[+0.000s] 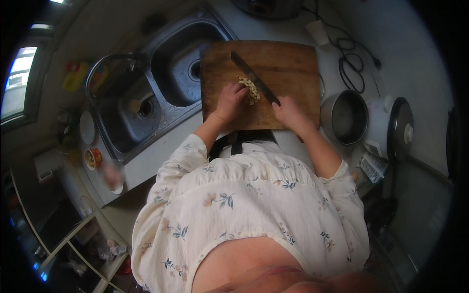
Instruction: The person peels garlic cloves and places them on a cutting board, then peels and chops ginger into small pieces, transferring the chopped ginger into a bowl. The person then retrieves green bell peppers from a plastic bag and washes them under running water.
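Right hand (288,111) is wrapped tight round the handle of a long dark-bladed kitchen knife (254,78), blade angling toward ten o'clock. Left hand (232,100) curls down, pinning pale yellowish chopped food (251,89) at the centre of the brown wooden cutting board (288,63); a double steel sink (171,73) sits at nine o'clock.

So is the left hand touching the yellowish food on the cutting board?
Touching. The head view shows the left hand with its fingers resting right on the pale yellow food, no gap between them, while the knife lies against the food's other side.
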